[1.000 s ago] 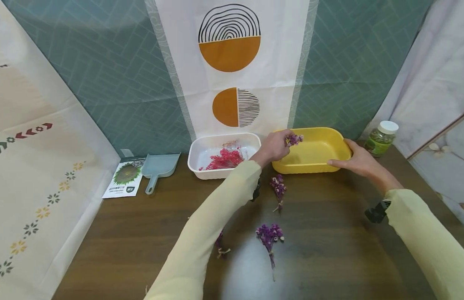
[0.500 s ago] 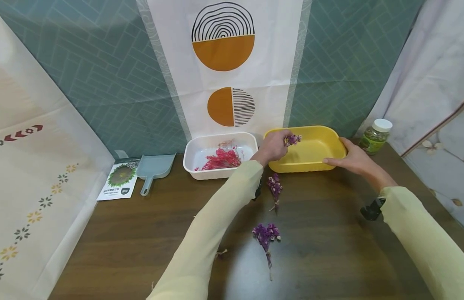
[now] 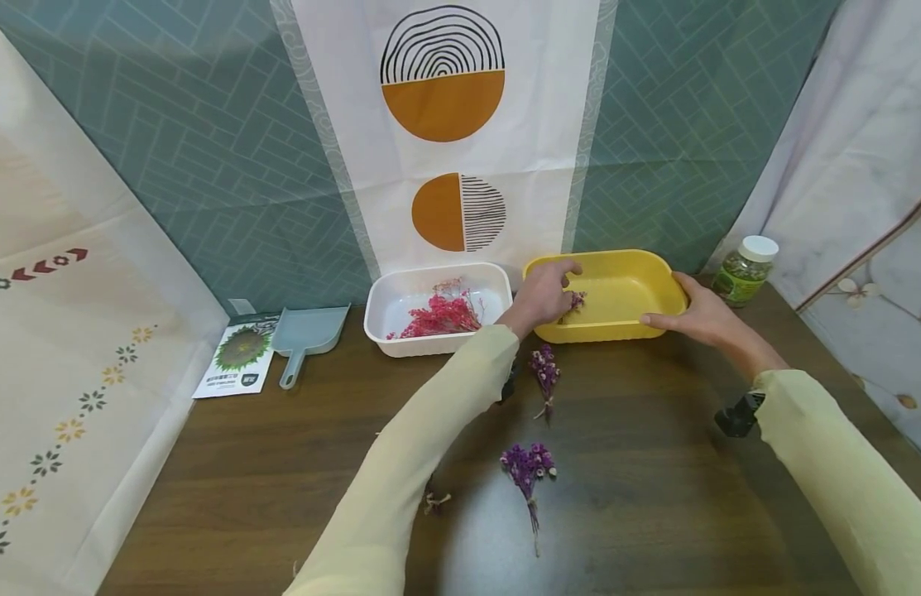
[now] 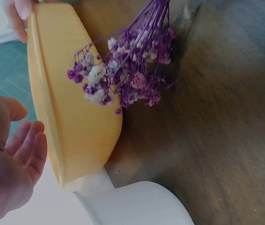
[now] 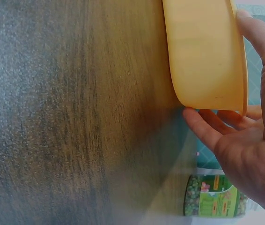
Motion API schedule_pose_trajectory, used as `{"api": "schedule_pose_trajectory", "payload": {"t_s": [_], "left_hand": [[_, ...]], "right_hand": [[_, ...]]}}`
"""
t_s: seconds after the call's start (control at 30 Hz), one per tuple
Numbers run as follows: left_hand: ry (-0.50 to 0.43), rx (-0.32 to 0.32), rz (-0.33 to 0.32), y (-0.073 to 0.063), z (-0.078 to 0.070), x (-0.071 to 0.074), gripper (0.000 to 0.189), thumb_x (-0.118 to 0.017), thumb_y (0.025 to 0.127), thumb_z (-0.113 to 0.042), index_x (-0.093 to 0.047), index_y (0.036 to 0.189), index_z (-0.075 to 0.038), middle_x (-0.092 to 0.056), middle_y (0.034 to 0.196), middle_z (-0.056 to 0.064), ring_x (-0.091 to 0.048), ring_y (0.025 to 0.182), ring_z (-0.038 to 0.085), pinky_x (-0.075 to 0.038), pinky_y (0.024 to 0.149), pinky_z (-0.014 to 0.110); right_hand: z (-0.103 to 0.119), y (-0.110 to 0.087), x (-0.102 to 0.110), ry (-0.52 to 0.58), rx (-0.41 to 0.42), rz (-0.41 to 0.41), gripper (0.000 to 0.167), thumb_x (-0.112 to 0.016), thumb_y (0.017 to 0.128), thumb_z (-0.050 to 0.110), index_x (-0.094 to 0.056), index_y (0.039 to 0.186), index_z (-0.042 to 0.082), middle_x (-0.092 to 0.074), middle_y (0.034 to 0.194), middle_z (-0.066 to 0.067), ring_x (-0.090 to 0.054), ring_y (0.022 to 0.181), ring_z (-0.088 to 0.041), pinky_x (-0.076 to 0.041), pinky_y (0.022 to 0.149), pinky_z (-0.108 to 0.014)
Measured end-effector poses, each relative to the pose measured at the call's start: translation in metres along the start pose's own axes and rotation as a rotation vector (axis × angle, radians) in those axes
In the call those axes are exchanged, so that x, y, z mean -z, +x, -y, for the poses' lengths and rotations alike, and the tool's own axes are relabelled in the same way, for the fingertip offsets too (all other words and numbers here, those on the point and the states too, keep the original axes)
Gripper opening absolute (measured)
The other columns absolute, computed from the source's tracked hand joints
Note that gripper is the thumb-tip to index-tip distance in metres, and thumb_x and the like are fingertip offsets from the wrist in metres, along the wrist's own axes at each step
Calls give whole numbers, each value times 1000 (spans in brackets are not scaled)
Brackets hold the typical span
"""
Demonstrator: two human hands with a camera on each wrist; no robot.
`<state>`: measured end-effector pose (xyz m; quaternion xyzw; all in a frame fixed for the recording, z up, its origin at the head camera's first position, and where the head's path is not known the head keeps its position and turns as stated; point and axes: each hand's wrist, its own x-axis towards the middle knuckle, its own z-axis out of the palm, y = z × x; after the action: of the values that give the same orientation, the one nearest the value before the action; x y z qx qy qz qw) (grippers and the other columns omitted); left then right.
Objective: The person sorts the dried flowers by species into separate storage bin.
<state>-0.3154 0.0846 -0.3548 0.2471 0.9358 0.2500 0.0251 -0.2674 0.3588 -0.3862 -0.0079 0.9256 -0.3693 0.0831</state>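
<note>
My left hand [image 3: 542,295] is over the left end of the yellow plastic basin [image 3: 631,331], its fingers loosely bent with nothing between them. Partly hidden behind it, a small purple dried-flower bunch [image 3: 577,300] lies inside the basin. My right hand [image 3: 702,313] grips the basin's right end; in the right wrist view the thumb is at the rim and the fingers lie along the end wall. Two more purple bunches rest on the table: one [image 3: 545,377] just in front of the basin, another [image 3: 530,476] nearer me.
A white basin [image 3: 415,346] holding red dried flowers [image 3: 443,316] stands left of the yellow one. Farther left lie a grey-blue dustpan [image 3: 308,331] and a sunflower packet [image 3: 240,358]. A lidded jar [image 3: 745,271] stands at right. Tied stems [image 3: 434,502] show beside my left sleeve.
My left hand has let go of the purple flower bunch, which dropped lower into the yellow basin, and its fingers have loosened. My right hand keeps its grip on the basin.
</note>
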Motion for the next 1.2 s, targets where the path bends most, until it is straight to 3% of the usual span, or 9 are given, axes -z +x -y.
{"api": "schedule_pose_trajectory", "payload": {"t_s": [0.17, 0.3, 0.5, 0.7, 0.9, 1.07, 1.2], "left_hand": [[-94, -19, -96, -21, 0, 7, 38, -64, 94, -12, -62, 132, -13, -68, 104, 4, -62, 89, 15, -49, 68, 23], [-153, -51, -153, -48, 3, 12, 33, -67, 94, -14, -64, 126, -9, -70, 92, 3, -63, 75, 12, -48, 63, 22], [-180, -5, -149, -93, 7, 10, 34, -71, 91, -15, -64, 123, -7, -69, 81, -2, -61, 67, 9, -47, 61, 21], [-147, 95, -57, -129, 10, -1, 48, -77, 88, -26, -60, 129, -6, -64, 81, -4, -59, 68, 8, -47, 59, 22], [-92, 180, -19, -143, 11, -18, 60, -82, 83, -36, -57, 132, -11, -62, 78, -5, -61, 72, 13, -49, 63, 28], [-96, 220, -11, -143, 12, -31, 65, -85, 78, -39, -56, 131, -15, -65, 80, -3, -63, 74, 16, -50, 64, 31], [-97, 251, -12, -141, 10, -36, 77, -87, 75, -41, -50, 139, -16, -70, 93, 6, -66, 83, 21, -53, 70, 33]], "right_hand": [[-1, 0, 0, 18, 0, 2, 118, -75, 85, 54, 0, 158, -2, -26, 151, -35, -36, 126, -48, -26, 107, -69], [-1, -1, 0, 30, 0, 0, 121, -75, 83, 57, 0, 158, -2, -26, 150, -35, -36, 125, -48, -25, 107, -69], [-1, -2, 0, 25, 13, -8, 122, -75, 83, 57, 1, 158, -1, -27, 150, -34, -36, 124, -49, -25, 106, -70], [-2, -1, -2, 8, 19, -2, 118, -74, 85, 54, 0, 157, -3, -28, 147, -35, -36, 122, -49, -26, 105, -71], [-3, -3, -1, 9, 16, -3, 122, -75, 83, 59, 0, 158, -2, -28, 148, -34, -38, 122, -49, -27, 105, -70], [-2, -4, -2, 8, 24, -1, 121, -75, 83, 57, -1, 158, -2, -29, 148, -34, -38, 121, -49, -28, 105, -70], [-2, -3, -1, 10, 32, -4, 119, -75, 84, 56, -2, 158, -1, -30, 148, -33, -39, 121, -48, -28, 105, -70]]}}
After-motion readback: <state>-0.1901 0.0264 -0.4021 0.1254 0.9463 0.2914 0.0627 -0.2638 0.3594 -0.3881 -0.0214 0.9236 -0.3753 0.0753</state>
